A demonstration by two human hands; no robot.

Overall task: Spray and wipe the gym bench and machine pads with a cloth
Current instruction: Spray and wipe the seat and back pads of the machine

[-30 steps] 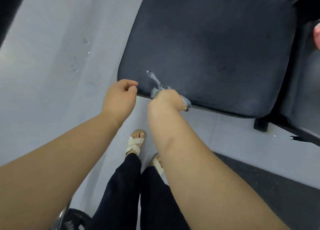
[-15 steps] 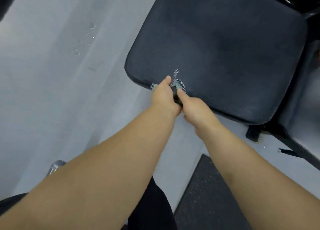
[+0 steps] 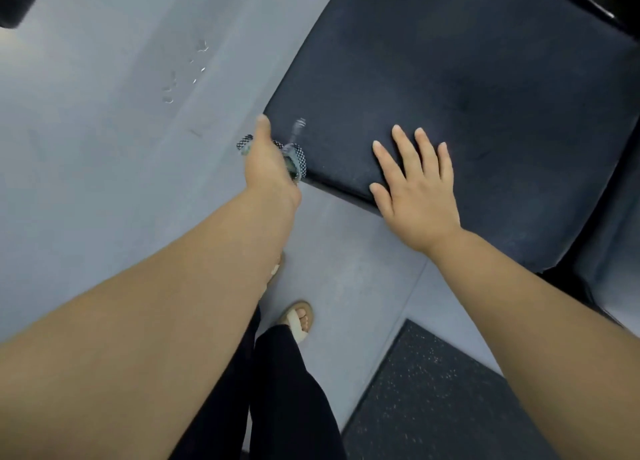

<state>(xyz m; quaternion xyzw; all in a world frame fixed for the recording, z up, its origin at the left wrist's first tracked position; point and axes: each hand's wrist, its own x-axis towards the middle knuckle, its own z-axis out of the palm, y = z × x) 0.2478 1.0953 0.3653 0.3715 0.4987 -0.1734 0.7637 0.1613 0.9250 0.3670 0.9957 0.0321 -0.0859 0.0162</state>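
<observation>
A dark padded bench seat (image 3: pixel 467 79) fills the upper right of the head view. My left hand (image 3: pixel 268 165) grips a small checkered cloth (image 3: pixel 298 158) at the pad's near left corner; bits of the cloth stick out on both sides of the hand. My right hand (image 3: pixel 415 179) lies flat on the pad's near edge with its fingers spread, holding nothing. No spray bottle is in view.
Grey floor (image 3: pixel 104 148) with a few wet drops (image 3: pixel 169 92) lies left of the bench. A dark speckled rubber mat (image 3: pixel 433 400) sits at the bottom right. My legs and a sandalled foot (image 3: pixel 298 317) are below. Black frame parts run along the right edge.
The cloth has passed from my right hand to my left. My right hand let go, moved right and spread flat on the pad.
</observation>
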